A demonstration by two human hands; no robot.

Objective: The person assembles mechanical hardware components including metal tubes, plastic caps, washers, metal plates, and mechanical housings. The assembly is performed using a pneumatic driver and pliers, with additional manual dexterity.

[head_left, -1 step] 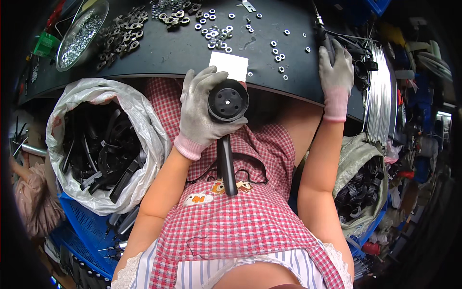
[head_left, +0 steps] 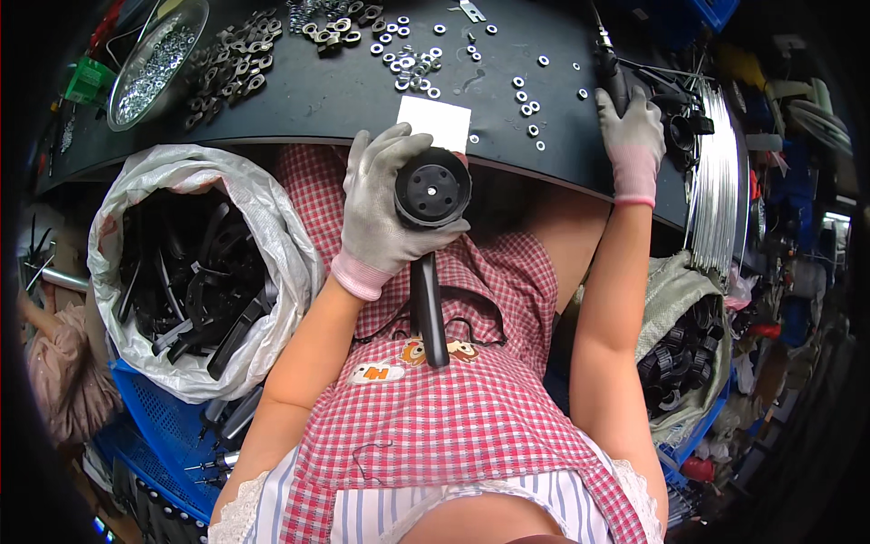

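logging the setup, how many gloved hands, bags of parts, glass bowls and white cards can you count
gloved hands: 2, left hand and right hand
bags of black parts: 2, white bag and grey bag
glass bowl: 1
white card: 1
total: 6

A dark, curved work surface (head_left: 344, 100) spans the top of the view, strewn with small metal washers (head_left: 412, 59) and nuts (head_left: 227, 72). A clear dish of tiny silver parts (head_left: 154, 59) sits at its left end. Below left, a white plastic bag (head_left: 272, 236) holds black plastic pieces, resting on a blue crate (head_left: 154, 426). At the right stand coils of bright wire (head_left: 720, 190) and a grey sack of black ring-shaped parts (head_left: 675, 299). Clutter crowds the dim edges on both sides.
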